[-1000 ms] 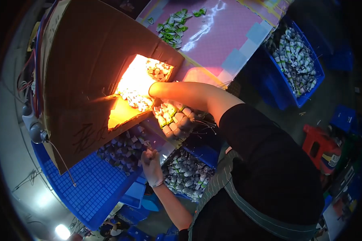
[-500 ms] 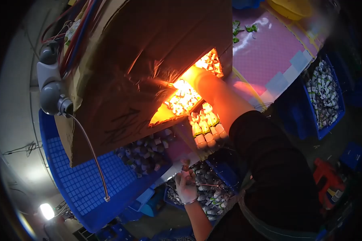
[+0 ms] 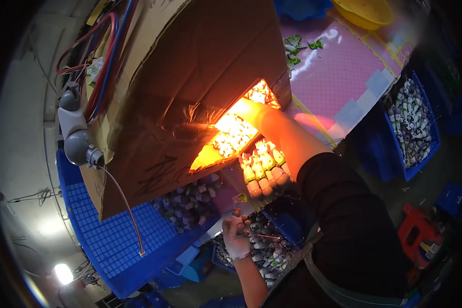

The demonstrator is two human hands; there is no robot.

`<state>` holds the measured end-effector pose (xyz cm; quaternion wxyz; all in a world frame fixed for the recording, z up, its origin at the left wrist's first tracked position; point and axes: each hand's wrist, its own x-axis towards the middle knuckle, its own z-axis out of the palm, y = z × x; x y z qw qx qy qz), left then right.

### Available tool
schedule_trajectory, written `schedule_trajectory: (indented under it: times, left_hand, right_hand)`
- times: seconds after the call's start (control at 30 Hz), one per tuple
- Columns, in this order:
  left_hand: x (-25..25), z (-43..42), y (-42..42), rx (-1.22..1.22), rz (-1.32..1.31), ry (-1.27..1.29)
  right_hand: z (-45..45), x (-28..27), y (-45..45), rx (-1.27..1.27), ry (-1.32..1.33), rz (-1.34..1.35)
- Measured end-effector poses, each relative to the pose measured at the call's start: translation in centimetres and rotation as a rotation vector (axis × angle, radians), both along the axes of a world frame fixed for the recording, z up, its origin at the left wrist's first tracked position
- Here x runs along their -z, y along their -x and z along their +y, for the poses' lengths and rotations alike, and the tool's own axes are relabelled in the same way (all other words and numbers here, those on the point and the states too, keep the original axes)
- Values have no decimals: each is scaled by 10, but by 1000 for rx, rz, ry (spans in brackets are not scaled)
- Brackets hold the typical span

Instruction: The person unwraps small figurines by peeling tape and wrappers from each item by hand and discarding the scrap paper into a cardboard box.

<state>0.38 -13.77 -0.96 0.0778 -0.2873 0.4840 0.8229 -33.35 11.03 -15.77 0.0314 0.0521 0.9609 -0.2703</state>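
Observation:
My right hand [image 3: 252, 112] reaches through the lit opening of a cardboard box [image 3: 190, 87]; glare and the box hide its fingers. Inside, many small pale pieces [image 3: 234, 132] glow orange-white around it. Below that forearm lie small white pieces with yellow-green bands and rounded pinkish ends [image 3: 264, 172], packed side by side in rows. My left hand [image 3: 235, 237], in a pale glove, is lower down with fingers curled together at a small thing I cannot make out. It is just above a bin of grey and white pieces [image 3: 269, 251].
A blue mesh basket [image 3: 113, 226] with grey pieces stands under the box. On the right are a blue bin of similar pieces [image 3: 411, 120] and a red stool-like object [image 3: 418, 233]. Green-white scraps [image 3: 293, 46] lie on the pink tabletop [image 3: 333, 77] near a yellow bowl [image 3: 367, 13]. A cable [image 3: 123, 200] hangs at left.
The whole view has shifted slightly. My right hand is still in the box opening, and my left hand stays near the bin with its fingers curled.

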Motion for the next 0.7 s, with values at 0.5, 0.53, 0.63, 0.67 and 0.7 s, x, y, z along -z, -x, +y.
schedule_trajectory:
  times: [0.5, 0.53, 0.63, 0.67, 0.7]
  left_hand:
    - [-3, 14, -24, -9, 15, -55]
    - [-1, 13, -26, -4, 19, -63]
    - [1, 13, -25, 32, 1, -102]
    - [-1, 18, -22, 29, -2, -93]
    - [-3, 24, -18, 27, -7, -86]
  right_hand:
    - [-13, -20, 7, -45, 75, -70]
    - [-11, -24, 9, -55, 91, -73]
    - [-7, -42, 4, -100, 178, -87]
    - [-4, -53, -1, -121, 223, -91]
    - [0, -64, -10, -146, 278, -92]
